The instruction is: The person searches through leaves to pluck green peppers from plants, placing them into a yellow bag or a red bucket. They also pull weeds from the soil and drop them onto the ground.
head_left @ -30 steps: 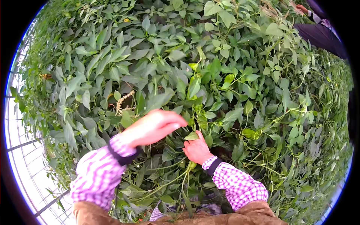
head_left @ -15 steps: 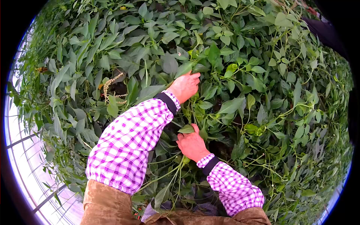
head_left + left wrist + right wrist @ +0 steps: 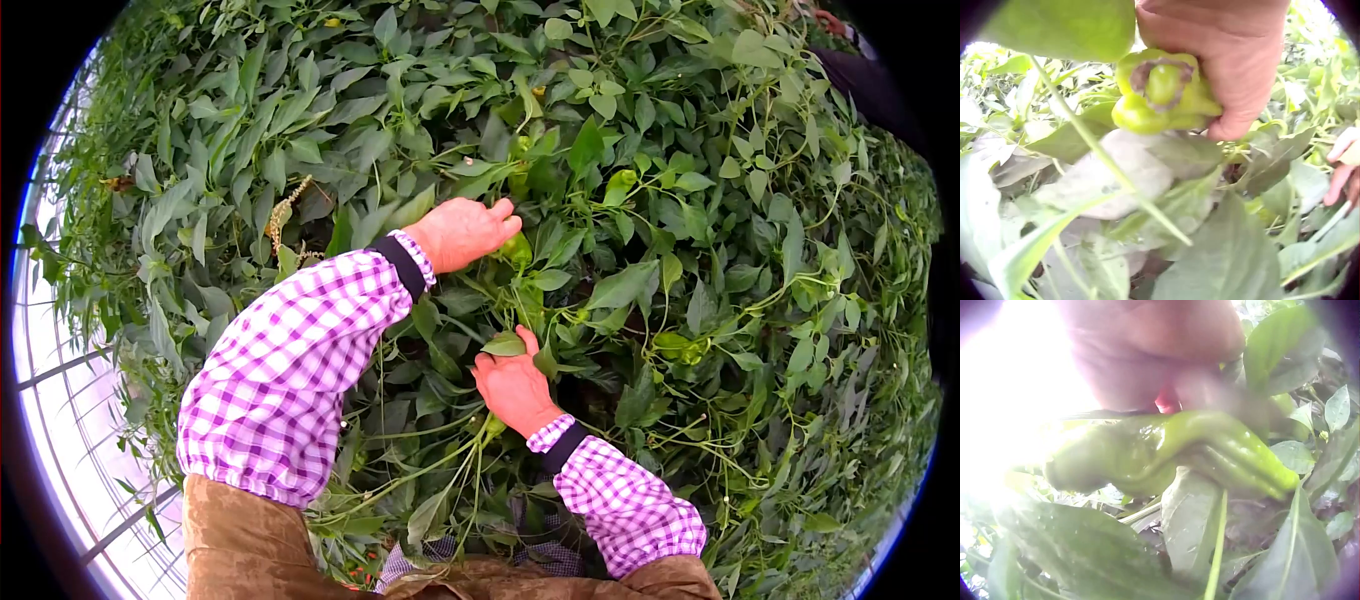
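Note:
My left hand (image 3: pixel 465 232) reaches into the pepper plants at mid-view, its fingers bent around a light-green pepper (image 3: pixel 515 250). The left wrist view shows the blossom end of that pepper (image 3: pixel 1163 87) with a brownish ring, thumb along its side. Lower and nearer my body, the right hand (image 3: pixel 512 385) has its fingers curled, a leaf (image 3: pixel 505 344) over them. A long, creased green pepper (image 3: pixel 1210 450) lies under the right palm in the right wrist view, and the fingers behind it are mostly hidden. Its pale end pokes out below the hand in the head view.
Dense pepper foliage (image 3: pixel 360 130) surrounds both hands. Further green peppers hang to the right, one pepper (image 3: pixel 620 187) higher up and another pepper (image 3: pixel 682 348) lower. A dry seed spike (image 3: pixel 285 215) stands at left. Part of another person (image 3: pixel 870 95) shows at upper right.
My left hand swung up and away from beside the right hand into the leaves, then drew back slightly left, now with a green pepper. The right hand stayed nearly in place.

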A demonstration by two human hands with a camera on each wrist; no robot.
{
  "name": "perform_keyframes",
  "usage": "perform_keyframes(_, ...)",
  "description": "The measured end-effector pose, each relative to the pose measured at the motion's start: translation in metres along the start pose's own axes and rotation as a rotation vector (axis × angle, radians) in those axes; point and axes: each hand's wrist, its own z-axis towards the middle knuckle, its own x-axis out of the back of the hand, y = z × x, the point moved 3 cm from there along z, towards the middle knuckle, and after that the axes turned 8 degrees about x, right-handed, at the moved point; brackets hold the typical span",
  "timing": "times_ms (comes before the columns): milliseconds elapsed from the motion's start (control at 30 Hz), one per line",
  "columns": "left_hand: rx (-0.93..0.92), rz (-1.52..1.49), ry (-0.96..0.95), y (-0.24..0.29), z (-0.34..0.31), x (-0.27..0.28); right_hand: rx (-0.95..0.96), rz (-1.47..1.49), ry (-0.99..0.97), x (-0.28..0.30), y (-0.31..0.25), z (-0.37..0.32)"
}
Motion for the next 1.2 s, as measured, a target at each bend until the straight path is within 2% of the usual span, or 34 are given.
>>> perform_keyframes(33, -0.054, 0.017, 0.174, 0.001, -0.009, 0.006, 0.003, -0.013, 0.024, 0.003, 0.000, 0.001)
perform_keyframes(133, 0.135, -0.011, 0.169, 0.004, -0.034, 0.007, -0.023, 0.019, 0.096, 0.017, -0.003, 0.011)
perform_keyframes(200, 0.269, -0.083, 0.176, 0.005, -0.051, 0.006, -0.142, 0.296, 0.179, 0.026, 0.002, 0.020)
perform_keyframes(233, 0.330, -0.128, 0.169, 0.006, -0.056, 0.003, -0.112, 0.293, 0.234, 0.034, 0.001, 0.027)
perform_keyframes(400, 0.562, -0.285, 0.194, 0.017, -0.057, -0.012, -0.174, 0.397, 0.240, 0.035, 0.001, 0.038)
perform_keyframes(500, 0.587, -0.251, 0.211, 0.031, -0.056, -0.020, -0.275, 0.462, 0.329, 0.040, 0.003, 0.043)
perform_keyframes(533, 0.608, -0.226, 0.206, 0.035, -0.056, -0.019, -0.291, 0.426, 0.296, 0.050, 0.000, 0.047)
perform_keyframes(600, 0.629, -0.137, 0.157, 0.040, -0.058, -0.014, -0.192, 0.194, 0.215, 0.085, -0.021, 0.054)
perform_keyframes(667, 0.613, -0.094, 0.130, 0.042, -0.065, -0.012, -0.041, -0.048, 0.336, 0.114, -0.040, 0.066)
perform_keyframes(767, 0.580, -0.020, 0.282, 0.041, -0.080, -0.010, 0.006, -0.256, 0.307, 0.100, -0.015, 0.092)
perform_keyframes(800, 0.576, -0.022, 0.290, 0.040, -0.084, -0.011, 0.004, -0.264, 0.310, 0.088, -0.002, 0.098)
perform_keyframes(867, 0.616, -0.024, 0.308, 0.036, -0.089, -0.018, 0.052, 0.028, 0.057, 0.066, 0.017, 0.110)
perform_keyframes(933, 0.602, -0.049, 0.415, 0.034, -0.096, -0.017, 0.028, 0.035, -0.041, 0.066, 0.018, 0.116)
perform_keyframes(967, 0.598, -0.060, 0.407, 0.033, -0.098, -0.018, 0.009, 0.044, -0.067, 0.063, 0.019, 0.116)
perform_keyframes(1133, 0.610, -0.033, 0.335, 0.035, -0.093, -0.012, 0.011, -0.018, 0.015, 0.046, 0.022, 0.125)
perform_keyframes(1200, 0.633, 0.062, 0.228, 0.034, -0.088, -0.009, -0.013, -0.028, 0.034, 0.041, 0.022, 0.128)
